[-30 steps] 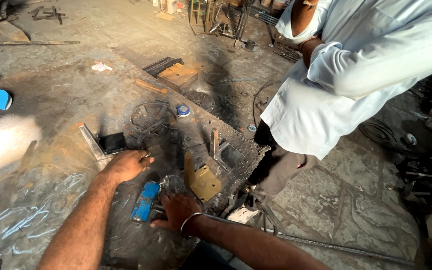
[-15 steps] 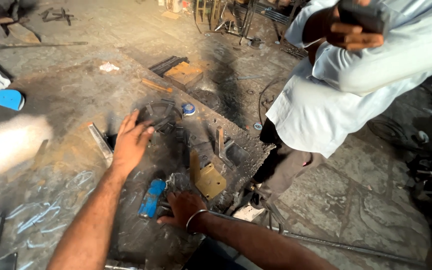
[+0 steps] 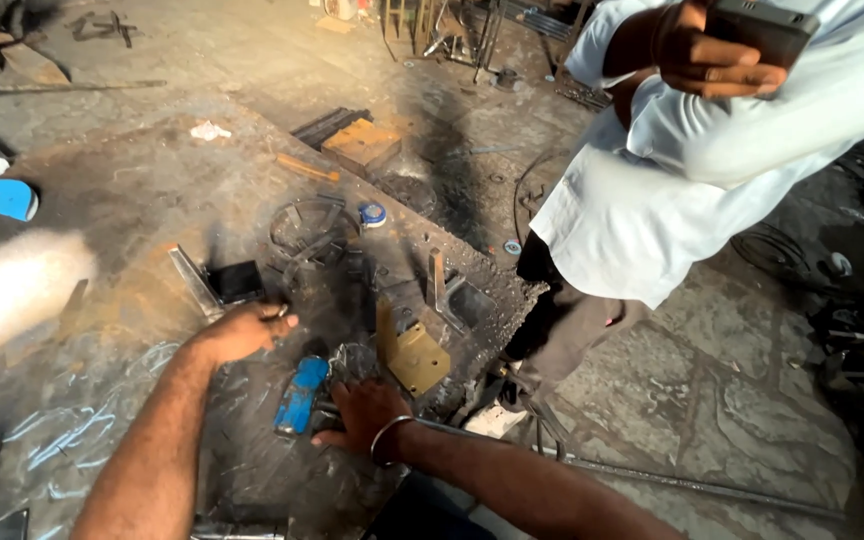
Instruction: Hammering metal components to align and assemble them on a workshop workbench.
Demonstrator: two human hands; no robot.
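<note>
Left hand (image 3: 242, 330) pulled back from spread-open reach near ring frame (image 3: 312, 235), now curled on tabletop (image 3: 102, 200) beside black block (image 3: 235, 281); contents indiscernible. Right hand (image 3: 362, 410) unmoved, fingers down beside blue tool (image 3: 300, 395). Hands apart.

The left hand (image 3: 242, 330) curls over something small on the metal worktable (image 3: 132, 190); what its fingers grip is hidden beneath them. The right hand (image 3: 362, 412) covers the end of the blue tool (image 3: 300, 393), so whether it grasps or only presses is unclear. A pale blur (image 3: 12, 285) smears the table's left side, its identity unreadable. The standing person in white (image 3: 712, 150) is cut off by the top and right edges. Dark scrap (image 3: 862, 340) at the far right lies in shadow, indistinct.
</note>
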